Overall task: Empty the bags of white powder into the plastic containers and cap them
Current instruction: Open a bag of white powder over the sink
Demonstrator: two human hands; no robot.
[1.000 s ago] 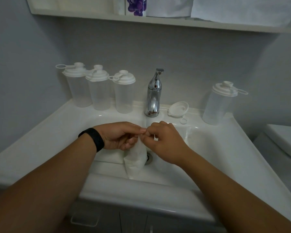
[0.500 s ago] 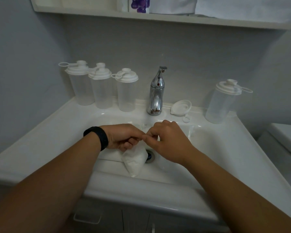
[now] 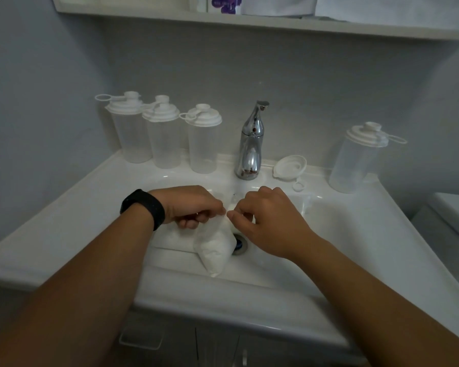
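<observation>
I see grey bathroom walls around a white vanity sink [image 3: 382, 234], a chrome tap [image 3: 249, 144] at its back. Over the basin, my left hand [image 3: 194, 207] and right hand [image 3: 265, 221] pinch the top of a powder bag [image 3: 216, 250].

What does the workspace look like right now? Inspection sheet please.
Surface: white sink, bag over the basin.
Job's things: bag of white powder; three capped containers left of the tap, one capped container right; loose lid beside the tap.
Clutter: nothing seen.
Hands: left hand and right hand pinch the bag's top.
Cables: nothing seen.
Surroundings: shelf above, grey wall, cabinet below.
</observation>
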